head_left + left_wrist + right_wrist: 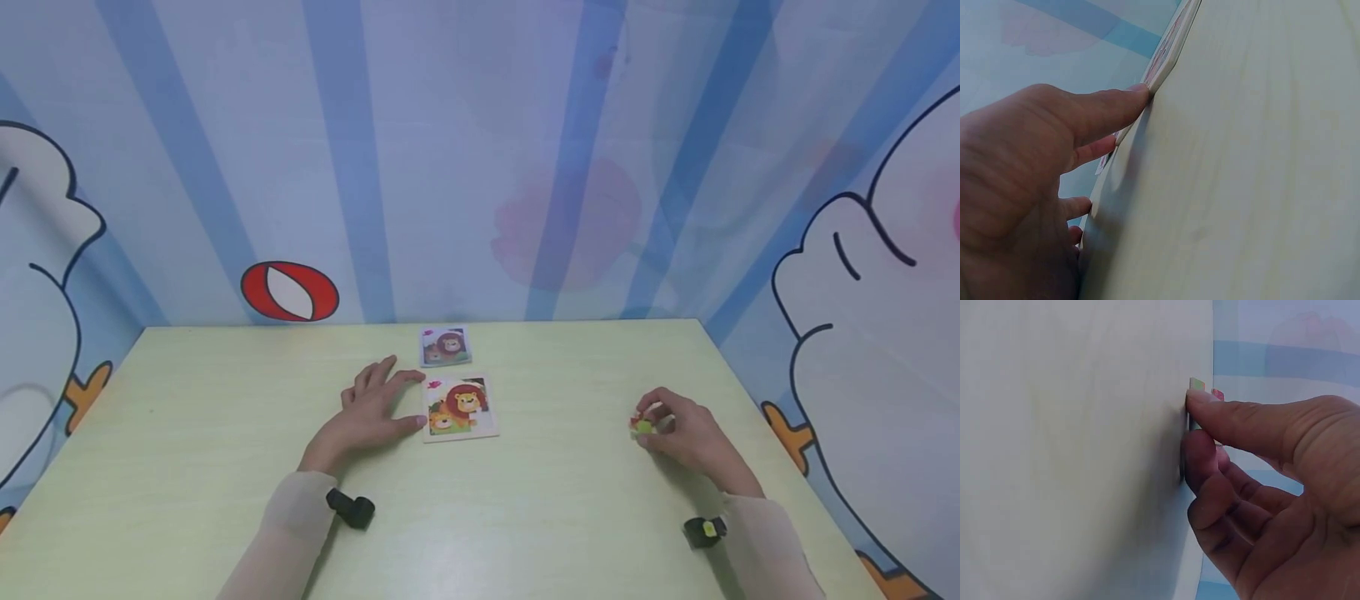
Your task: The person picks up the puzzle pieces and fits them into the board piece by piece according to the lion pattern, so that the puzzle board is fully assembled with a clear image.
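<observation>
My left hand (369, 414), fingers spread, touches the left edge of a jigsaw puzzle board (459, 408) with its thumb and index finger. The board lies flat and pictures a lion and a smaller animal; a pale, stepped gap shows in its lower right part. In the left wrist view, the thumb of my left hand (1054, 137) meets the board's pale edge (1175, 50). Off to the right, my right hand (686, 437) pinches small green and red puzzle pieces (642, 426) close to the tabletop. Fingers cover most of these pieces (1196, 384) in the right wrist view.
Behind the board lies a smaller lion picture card (446, 346), near the back edge of the pale wooden table (570, 500). A striped blue cloth backdrop (457, 167) with cartoon figures rises behind the table and at its sides. A small dark camera sits on each wrist.
</observation>
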{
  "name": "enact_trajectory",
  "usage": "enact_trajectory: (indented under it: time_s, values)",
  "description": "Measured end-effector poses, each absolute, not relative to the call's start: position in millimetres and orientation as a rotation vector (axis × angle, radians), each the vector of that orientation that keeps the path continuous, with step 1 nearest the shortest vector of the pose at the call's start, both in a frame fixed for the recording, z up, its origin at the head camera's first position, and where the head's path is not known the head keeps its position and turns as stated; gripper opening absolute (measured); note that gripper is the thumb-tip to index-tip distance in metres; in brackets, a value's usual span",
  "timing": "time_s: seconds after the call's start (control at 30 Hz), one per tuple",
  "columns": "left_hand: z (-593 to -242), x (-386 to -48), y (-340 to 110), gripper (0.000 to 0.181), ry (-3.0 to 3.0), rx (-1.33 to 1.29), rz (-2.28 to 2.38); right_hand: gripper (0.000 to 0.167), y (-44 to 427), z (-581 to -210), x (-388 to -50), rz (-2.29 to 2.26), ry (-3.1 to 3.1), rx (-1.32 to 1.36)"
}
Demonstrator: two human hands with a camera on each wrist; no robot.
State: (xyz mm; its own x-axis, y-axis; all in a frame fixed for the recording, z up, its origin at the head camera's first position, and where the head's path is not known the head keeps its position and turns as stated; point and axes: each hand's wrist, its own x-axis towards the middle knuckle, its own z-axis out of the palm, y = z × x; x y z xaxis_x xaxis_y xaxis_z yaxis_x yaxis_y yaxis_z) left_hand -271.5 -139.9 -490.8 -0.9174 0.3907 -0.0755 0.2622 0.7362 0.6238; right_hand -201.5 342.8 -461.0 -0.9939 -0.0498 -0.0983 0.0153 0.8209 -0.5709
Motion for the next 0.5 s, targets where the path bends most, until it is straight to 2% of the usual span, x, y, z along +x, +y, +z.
enact_trajectory:
  time_s: [0.5]
  values:
    - [-489,-271,-140,0.066,2.727,0.524,0.950,0.034,327,-461,-206,-1.058,2.890,-0.122]
